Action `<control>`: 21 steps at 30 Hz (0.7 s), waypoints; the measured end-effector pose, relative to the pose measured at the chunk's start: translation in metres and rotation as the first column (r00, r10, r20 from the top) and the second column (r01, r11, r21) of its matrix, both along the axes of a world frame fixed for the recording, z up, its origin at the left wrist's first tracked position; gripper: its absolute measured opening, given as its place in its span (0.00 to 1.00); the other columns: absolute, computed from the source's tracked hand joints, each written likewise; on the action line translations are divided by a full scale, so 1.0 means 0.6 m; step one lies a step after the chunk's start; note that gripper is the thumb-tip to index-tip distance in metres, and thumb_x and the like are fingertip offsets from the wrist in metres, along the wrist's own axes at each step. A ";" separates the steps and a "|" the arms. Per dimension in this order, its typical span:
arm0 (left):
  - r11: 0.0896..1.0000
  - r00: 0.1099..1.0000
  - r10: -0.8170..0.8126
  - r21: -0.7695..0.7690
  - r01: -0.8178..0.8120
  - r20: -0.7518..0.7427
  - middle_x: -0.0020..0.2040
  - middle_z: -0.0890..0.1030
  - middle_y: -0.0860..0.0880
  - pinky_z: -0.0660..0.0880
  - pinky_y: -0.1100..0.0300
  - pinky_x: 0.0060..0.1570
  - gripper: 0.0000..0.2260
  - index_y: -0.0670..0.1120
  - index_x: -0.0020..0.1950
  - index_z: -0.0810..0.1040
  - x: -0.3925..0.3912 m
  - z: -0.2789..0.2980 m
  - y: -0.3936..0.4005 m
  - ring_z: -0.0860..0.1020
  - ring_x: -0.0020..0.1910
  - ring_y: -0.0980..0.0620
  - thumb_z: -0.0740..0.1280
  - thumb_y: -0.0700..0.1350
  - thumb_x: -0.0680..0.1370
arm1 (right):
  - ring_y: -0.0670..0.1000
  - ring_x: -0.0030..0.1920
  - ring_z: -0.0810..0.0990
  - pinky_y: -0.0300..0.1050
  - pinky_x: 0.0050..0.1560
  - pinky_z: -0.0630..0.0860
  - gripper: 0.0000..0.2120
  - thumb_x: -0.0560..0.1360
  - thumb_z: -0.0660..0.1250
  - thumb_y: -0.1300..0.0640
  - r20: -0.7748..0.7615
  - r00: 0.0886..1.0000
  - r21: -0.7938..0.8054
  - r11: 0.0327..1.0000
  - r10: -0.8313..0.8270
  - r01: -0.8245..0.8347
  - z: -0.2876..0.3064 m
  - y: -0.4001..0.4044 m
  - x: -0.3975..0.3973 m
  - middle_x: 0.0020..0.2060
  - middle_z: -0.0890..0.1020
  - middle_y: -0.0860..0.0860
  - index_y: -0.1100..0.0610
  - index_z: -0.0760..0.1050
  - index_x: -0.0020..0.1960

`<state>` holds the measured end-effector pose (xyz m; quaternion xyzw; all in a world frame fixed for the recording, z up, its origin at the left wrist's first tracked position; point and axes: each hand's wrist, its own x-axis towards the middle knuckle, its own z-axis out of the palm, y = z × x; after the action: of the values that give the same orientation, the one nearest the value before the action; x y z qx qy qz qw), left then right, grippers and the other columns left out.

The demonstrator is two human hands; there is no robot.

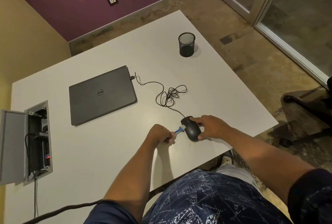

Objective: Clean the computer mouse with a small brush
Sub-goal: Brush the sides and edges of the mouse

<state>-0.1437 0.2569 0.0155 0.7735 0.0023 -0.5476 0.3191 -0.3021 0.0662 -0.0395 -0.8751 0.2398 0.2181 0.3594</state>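
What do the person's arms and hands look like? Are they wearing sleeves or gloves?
No gloves: the left hand and right hand are bare, with no rings or watch showing. Both forearms are bare too. Short dark navy sleeves end near the elbows, part of a blue shirt printed with pale, scratchy line patterns.

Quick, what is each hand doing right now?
Left hand: fingers curled round the blue handle of the small brush, bristles at the mouse's side.
Right hand: gripping the black computer mouse on the table.
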 end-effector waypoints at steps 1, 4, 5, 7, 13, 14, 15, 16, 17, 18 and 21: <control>1.000 1.000 -0.006 0.011 0.006 0.011 0.25 0.82 0.44 0.77 0.64 0.24 0.10 0.34 0.39 0.81 0.002 0.001 0.002 0.80 0.21 0.53 0.68 0.31 0.80 | 0.51 0.62 0.77 0.51 0.62 0.76 0.47 0.64 0.80 0.50 -0.003 1.000 -0.001 1.000 0.002 -0.002 0.000 0.000 0.000 0.63 0.78 0.51 0.42 0.62 0.79; 0.999 1.000 -0.002 -0.053 0.002 -0.002 0.27 0.83 0.44 0.74 0.68 0.22 0.11 0.36 0.37 0.82 0.011 0.009 0.006 0.79 0.20 0.55 0.70 0.33 0.79 | 0.51 0.62 0.76 0.50 0.61 0.75 0.47 0.65 0.79 0.49 -0.004 1.000 -0.010 1.000 0.008 -0.008 -0.001 0.000 0.001 0.63 0.78 0.50 0.42 0.61 0.79; 0.997 1.000 -0.012 -0.070 0.012 -0.002 0.27 0.83 0.44 0.71 0.70 0.21 0.11 0.37 0.38 0.82 0.011 0.016 0.007 0.78 0.19 0.57 0.70 0.35 0.80 | 0.51 0.62 0.76 0.50 0.60 0.75 0.47 0.65 0.79 0.49 -0.005 1.000 -0.014 1.000 0.011 -0.011 -0.001 0.000 0.000 0.63 0.78 0.50 0.42 0.61 0.79; 0.996 1.000 0.016 -0.085 -0.016 0.003 0.25 0.82 0.46 0.68 0.71 0.19 0.09 0.36 0.41 0.82 0.008 0.020 0.001 0.76 0.18 0.59 0.70 0.37 0.81 | 0.52 0.63 0.76 0.51 0.61 0.75 0.47 0.65 0.79 0.49 -0.008 1.000 -0.014 1.000 0.015 -0.015 -0.001 -0.001 0.000 0.63 0.78 0.51 0.41 0.61 0.79; 0.988 0.985 0.153 0.021 -0.152 -0.082 0.26 0.80 0.42 0.73 0.61 0.22 0.12 0.34 0.39 0.77 -0.021 0.027 -0.025 0.75 0.25 0.48 0.65 0.32 0.83 | 0.52 0.63 0.77 0.52 0.62 0.75 0.47 0.65 0.79 0.49 -0.002 1.000 -0.015 1.000 0.009 -0.009 -0.003 -0.001 0.000 0.63 0.78 0.50 0.41 0.61 0.79; 0.984 0.982 0.175 0.040 -0.172 -0.077 0.29 0.79 0.40 0.74 0.59 0.26 0.13 0.34 0.39 0.77 -0.020 0.025 -0.026 0.75 0.28 0.46 0.65 0.32 0.83 | 0.51 0.63 0.77 0.52 0.62 0.75 0.47 0.65 0.79 0.49 -0.005 1.000 -0.012 1.000 0.009 -0.009 -0.003 -0.001 0.000 0.63 0.78 0.50 0.41 0.61 0.79; 0.985 0.985 0.167 0.050 -0.165 -0.051 0.33 0.79 0.40 0.75 0.59 0.29 0.12 0.35 0.39 0.77 -0.016 0.022 -0.025 0.75 0.29 0.46 0.65 0.33 0.83 | 0.51 0.64 0.76 0.52 0.63 0.75 0.47 0.65 0.79 0.49 -0.007 1.000 -0.009 1.000 0.009 -0.010 -0.004 -0.001 -0.001 0.63 0.77 0.50 0.41 0.61 0.79; 0.988 0.989 0.146 0.055 -0.145 -0.005 0.33 0.80 0.40 0.77 0.58 0.30 0.11 0.35 0.40 0.77 -0.011 0.018 -0.024 0.77 0.29 0.46 0.66 0.33 0.82 | 0.51 0.64 0.76 0.53 0.63 0.75 0.47 0.65 0.79 0.49 -0.008 1.000 -0.006 1.000 0.010 -0.011 -0.004 -0.001 0.000 0.64 0.77 0.50 0.41 0.61 0.79; 0.990 0.991 0.126 0.050 -0.128 0.036 0.31 0.81 0.42 0.77 0.60 0.29 0.10 0.36 0.41 0.78 -0.006 0.019 -0.023 0.78 0.27 0.48 0.66 0.33 0.82 | 0.51 0.64 0.76 0.52 0.64 0.75 0.47 0.65 0.79 0.49 -0.007 1.000 -0.005 1.000 0.011 -0.011 -0.005 -0.002 -0.001 0.64 0.77 0.50 0.41 0.60 0.79; 0.990 0.990 0.136 0.032 -0.137 0.042 0.26 0.80 0.44 0.75 0.64 0.24 0.09 0.36 0.42 0.78 -0.003 0.018 -0.022 0.78 0.22 0.51 0.66 0.33 0.82 | 0.51 0.64 0.77 0.52 0.63 0.75 0.47 0.65 0.79 0.49 -0.005 1.000 -0.004 1.000 0.010 -0.010 -0.005 -0.003 -0.001 0.64 0.77 0.50 0.41 0.60 0.79; 0.989 0.990 0.142 -0.030 -0.143 -0.008 0.21 0.78 0.49 0.64 0.69 0.15 0.05 0.35 0.48 0.79 -0.004 0.026 -0.025 0.73 0.15 0.57 0.66 0.34 0.82 | 0.51 0.63 0.76 0.50 0.61 0.75 0.47 0.65 0.78 0.48 0.001 1.000 -0.013 1.000 0.019 -0.019 -0.008 -0.004 -0.001 0.63 0.77 0.50 0.40 0.60 0.79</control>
<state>-0.1462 0.2421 0.0313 0.7649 0.0502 -0.5256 0.3691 -0.3028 0.0639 -0.0442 -0.8797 0.2325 0.2196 0.3519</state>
